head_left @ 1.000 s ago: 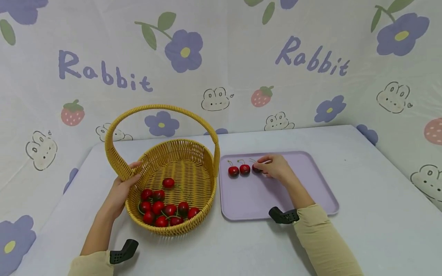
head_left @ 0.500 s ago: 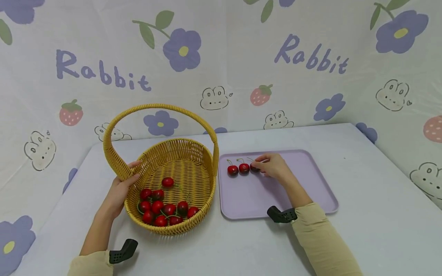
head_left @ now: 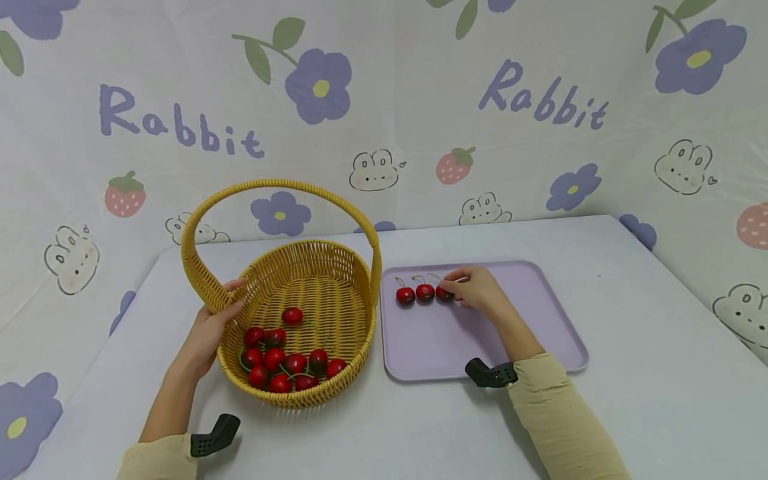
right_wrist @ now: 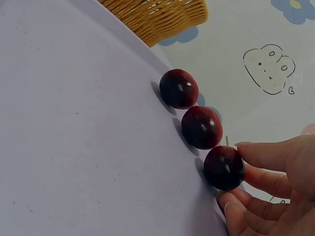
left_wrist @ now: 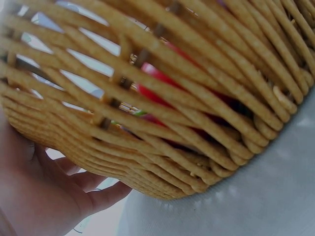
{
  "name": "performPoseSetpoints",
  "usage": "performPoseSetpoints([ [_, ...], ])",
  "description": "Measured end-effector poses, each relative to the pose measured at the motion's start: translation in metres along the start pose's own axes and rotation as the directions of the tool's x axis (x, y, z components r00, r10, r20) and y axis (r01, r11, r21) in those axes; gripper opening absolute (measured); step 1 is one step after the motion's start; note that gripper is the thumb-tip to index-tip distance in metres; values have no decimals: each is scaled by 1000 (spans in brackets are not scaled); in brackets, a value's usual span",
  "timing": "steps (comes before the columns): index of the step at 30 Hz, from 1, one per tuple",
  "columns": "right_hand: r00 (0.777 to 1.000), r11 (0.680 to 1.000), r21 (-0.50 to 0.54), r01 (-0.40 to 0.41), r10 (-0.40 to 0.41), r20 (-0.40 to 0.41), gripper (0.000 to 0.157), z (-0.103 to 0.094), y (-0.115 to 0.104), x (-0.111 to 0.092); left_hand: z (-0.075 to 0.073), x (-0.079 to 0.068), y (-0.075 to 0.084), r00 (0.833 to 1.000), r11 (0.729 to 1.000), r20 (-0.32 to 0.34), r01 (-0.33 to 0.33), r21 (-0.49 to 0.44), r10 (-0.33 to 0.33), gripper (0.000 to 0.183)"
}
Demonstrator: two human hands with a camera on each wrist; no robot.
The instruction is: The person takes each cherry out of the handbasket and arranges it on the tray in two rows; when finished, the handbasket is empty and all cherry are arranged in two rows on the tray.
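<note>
In the head view, my left hand [head_left: 204, 337] grips the left side of a yellow wicker basket [head_left: 345, 317], where the handle meets the rim. Several dark red cherries [head_left: 275, 360] lie inside, mostly toward the near side. On a lilac tray [head_left: 426, 350] to the right, two cherries [head_left: 415, 294] sit side by side near the far left corner, stems pointing away. My right hand [head_left: 477, 291] pinches a third cherry [right_wrist: 224, 168] at the right end of that row. In the right wrist view, thumb and fingers touch its side, and the three cherries form a close line.
The basket's tall arched handle [head_left: 282, 185] rises above the basket. Tray and basket stand close together on a white-covered table [head_left: 384, 433]. Behind the table hangs a cloth backdrop [head_left: 420, 87] printed with flowers, rabbits and strawberries.
The third cherry shows slightly more beside my right fingertips, with more of its red side visible. Both hands have stayed nearly in place.
</note>
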State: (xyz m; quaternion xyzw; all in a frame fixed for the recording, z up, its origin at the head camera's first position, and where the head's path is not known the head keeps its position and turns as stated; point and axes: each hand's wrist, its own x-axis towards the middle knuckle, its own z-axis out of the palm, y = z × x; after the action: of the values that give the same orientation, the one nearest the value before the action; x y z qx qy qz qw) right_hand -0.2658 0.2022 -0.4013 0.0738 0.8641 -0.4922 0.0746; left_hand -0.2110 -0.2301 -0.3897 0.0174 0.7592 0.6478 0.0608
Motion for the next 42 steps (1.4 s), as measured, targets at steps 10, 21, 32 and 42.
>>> performPoseSetpoints([
  [10, 1000, 1000, -4, 4, -4, -15, 30, 4, -3, -1, -1, 0, -2, 1000, 1000, -5, 3, -9, -3, 48],
  [21, 999, 999, 23, 30, -30, -12, 30, 3, -4, -2, -2, 1, -2, 1000, 1000, -4, -1, -15, 1, 48],
  [32, 1000, 999, 34, -20, 20, 14, 41, -7, -7, -4, -2, 1, -2, 1000, 1000, -6, -2, -10, 1, 48],
  [42, 976, 965, 212, 151, -180, 121, 54, -31, -24, -15, -1, 1, -1, 1000, 1000, 4, -6, -7, 6, 48],
])
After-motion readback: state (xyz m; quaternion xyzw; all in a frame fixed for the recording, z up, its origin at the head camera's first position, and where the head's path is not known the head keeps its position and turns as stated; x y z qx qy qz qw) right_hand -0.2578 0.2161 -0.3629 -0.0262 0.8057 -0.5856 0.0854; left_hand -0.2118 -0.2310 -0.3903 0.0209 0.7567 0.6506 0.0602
